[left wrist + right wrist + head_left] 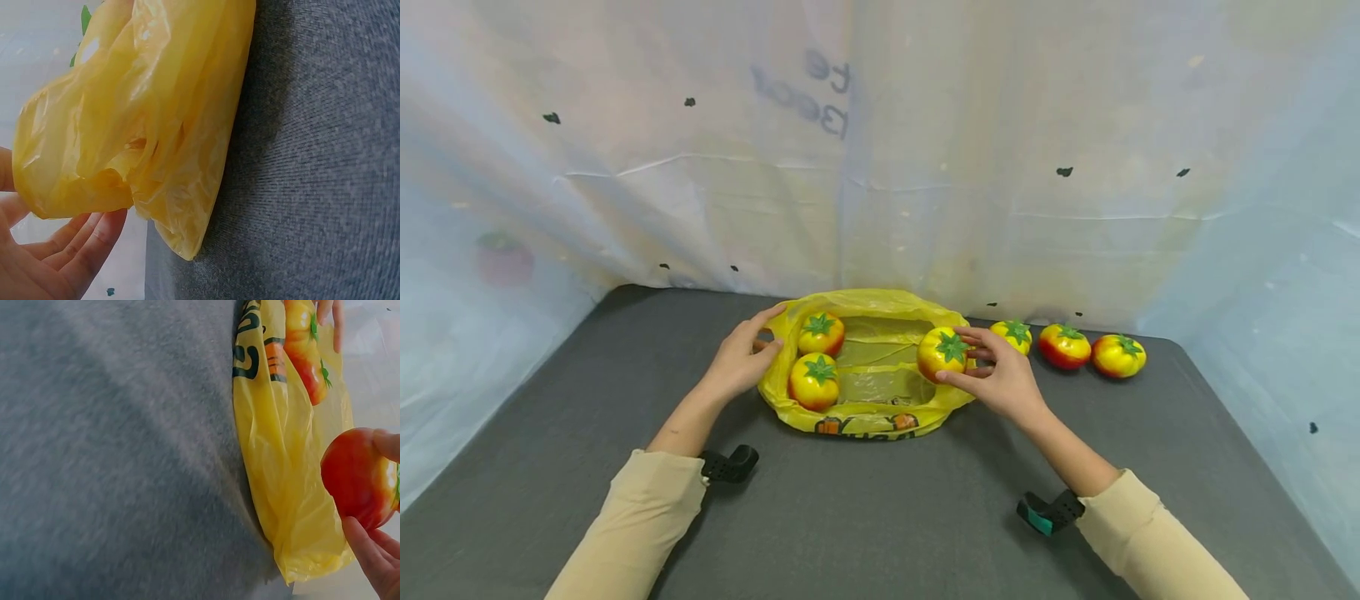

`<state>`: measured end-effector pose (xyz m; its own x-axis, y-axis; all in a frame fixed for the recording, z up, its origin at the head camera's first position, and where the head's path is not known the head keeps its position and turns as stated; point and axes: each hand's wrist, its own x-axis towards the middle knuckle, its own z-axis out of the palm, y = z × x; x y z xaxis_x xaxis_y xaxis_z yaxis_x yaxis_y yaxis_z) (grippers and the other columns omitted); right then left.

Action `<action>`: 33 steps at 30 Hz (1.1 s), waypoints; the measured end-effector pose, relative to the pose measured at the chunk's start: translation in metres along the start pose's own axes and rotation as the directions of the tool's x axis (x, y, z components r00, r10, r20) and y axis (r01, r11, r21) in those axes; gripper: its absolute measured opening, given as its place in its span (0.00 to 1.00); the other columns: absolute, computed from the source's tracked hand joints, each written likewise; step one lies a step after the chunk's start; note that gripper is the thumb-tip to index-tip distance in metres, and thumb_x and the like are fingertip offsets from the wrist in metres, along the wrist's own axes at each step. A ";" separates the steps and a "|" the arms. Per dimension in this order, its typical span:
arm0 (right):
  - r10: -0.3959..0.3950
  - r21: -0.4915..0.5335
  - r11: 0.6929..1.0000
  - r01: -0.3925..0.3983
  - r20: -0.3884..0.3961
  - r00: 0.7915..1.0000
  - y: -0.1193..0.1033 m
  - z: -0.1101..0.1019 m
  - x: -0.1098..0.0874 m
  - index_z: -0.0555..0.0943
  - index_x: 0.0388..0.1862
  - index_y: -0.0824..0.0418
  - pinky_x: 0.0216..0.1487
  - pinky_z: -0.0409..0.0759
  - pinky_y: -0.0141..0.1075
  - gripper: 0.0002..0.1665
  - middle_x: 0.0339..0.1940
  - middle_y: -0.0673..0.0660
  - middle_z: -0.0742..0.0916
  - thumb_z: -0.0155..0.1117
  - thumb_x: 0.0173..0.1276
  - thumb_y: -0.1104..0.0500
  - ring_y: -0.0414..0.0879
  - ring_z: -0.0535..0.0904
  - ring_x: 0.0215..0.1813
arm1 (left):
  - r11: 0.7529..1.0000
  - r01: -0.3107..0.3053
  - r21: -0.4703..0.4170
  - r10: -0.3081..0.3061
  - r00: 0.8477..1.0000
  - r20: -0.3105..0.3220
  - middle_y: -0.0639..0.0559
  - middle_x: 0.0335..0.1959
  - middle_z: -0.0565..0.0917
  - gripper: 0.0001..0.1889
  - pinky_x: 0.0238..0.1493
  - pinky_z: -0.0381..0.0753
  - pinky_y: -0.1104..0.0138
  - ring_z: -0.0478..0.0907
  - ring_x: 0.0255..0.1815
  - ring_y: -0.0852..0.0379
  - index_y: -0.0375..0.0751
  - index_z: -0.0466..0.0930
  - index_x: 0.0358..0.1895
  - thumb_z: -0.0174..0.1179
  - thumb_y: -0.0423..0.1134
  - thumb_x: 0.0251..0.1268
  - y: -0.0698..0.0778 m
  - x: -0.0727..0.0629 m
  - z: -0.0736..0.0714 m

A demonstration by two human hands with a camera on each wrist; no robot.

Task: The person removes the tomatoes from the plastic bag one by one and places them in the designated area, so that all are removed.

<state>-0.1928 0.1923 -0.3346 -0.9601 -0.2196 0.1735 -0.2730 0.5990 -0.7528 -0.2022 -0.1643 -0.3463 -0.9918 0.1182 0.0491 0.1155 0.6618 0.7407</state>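
A yellow plastic bag point(872, 302) sits with its mouth spread wide on the dark table. My left hand point(739, 358) grips its left rim, and in the left wrist view the bag point(181, 112) bulges between thumb and fingers. Inside the bag's left end are two red-and-yellow tomatoes with green star-shaped tops, a rear tomato point(822, 336) and a front tomato point(814, 383). My right hand point(1003, 379) holds another tomato point(942, 355) between thumb and fingertips over the bag's right end. From the right wrist, this tomato's red underside point(350, 475) shows beside the yellow plastic.
Right of the bag, three more tomatoes stand in a row: a near one point(1013, 333) partly behind my right hand, a middle one point(1064, 347) and an outer one point(1118, 357). A pale sheet point(925, 167) hangs behind the grey table point(880, 517).
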 end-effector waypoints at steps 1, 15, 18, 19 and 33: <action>-0.003 -0.003 1.000 0.003 0.000 1.000 0.001 -0.001 -0.001 0.72 0.66 0.53 0.52 0.81 0.47 0.39 0.63 0.58 0.78 0.75 0.55 0.49 0.56 0.79 0.57 | 1.000 0.000 0.000 0.000 1.000 0.000 0.31 0.65 0.63 0.29 0.39 0.78 0.55 0.74 0.53 0.37 0.48 0.53 0.76 0.46 0.37 0.75 -0.001 0.000 0.001; 0.007 -0.059 0.998 -0.009 -0.033 0.999 0.009 -0.017 -0.014 0.72 0.66 0.52 0.50 0.81 0.48 0.40 0.63 0.59 0.78 0.74 0.56 0.46 0.56 0.81 0.54 | 1.000 0.015 -0.002 -0.015 1.000 0.010 0.31 0.66 0.63 0.29 0.41 0.79 0.54 0.73 0.55 0.36 0.49 0.52 0.76 0.45 0.37 0.75 -0.002 0.001 -0.001; 0.011 -0.068 0.998 -0.014 -0.042 0.999 0.011 -0.019 -0.017 0.72 0.66 0.52 0.50 0.81 0.48 0.40 0.62 0.59 0.78 0.74 0.56 0.45 0.55 0.81 0.53 | 1.000 0.006 -0.004 -0.006 1.000 0.006 0.31 0.65 0.63 0.29 0.41 0.78 0.54 0.73 0.55 0.36 0.48 0.52 0.76 0.45 0.37 0.75 -0.001 0.000 0.000; 0.014 -0.073 0.997 -0.018 -0.046 0.999 0.012 -0.020 -0.018 0.72 0.66 0.52 0.50 0.81 0.47 0.40 0.62 0.59 0.78 0.74 0.55 0.45 0.55 0.81 0.53 | 1.000 0.005 -0.004 -0.005 1.000 -0.001 0.31 0.65 0.63 0.29 0.40 0.79 0.55 0.74 0.54 0.36 0.48 0.53 0.76 0.46 0.37 0.75 0.000 0.001 0.000; 0.028 -0.141 0.989 -0.038 -0.076 0.997 0.027 -0.039 -0.026 0.73 0.65 0.55 0.49 0.81 0.48 0.41 0.62 0.59 0.79 0.75 0.54 0.45 0.56 0.82 0.53 | 1.000 0.003 -0.006 -0.003 1.000 0.019 0.29 0.68 0.60 0.27 0.40 0.77 0.55 0.71 0.57 0.34 0.48 0.50 0.77 0.39 0.38 0.77 -0.002 0.001 -0.003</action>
<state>-0.1777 0.2440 -0.3343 -0.9692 -0.1439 0.1998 -0.2418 0.7093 -0.6622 -0.2040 -0.1672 -0.3456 -0.9909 0.1301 0.0338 0.1117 0.6580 0.7447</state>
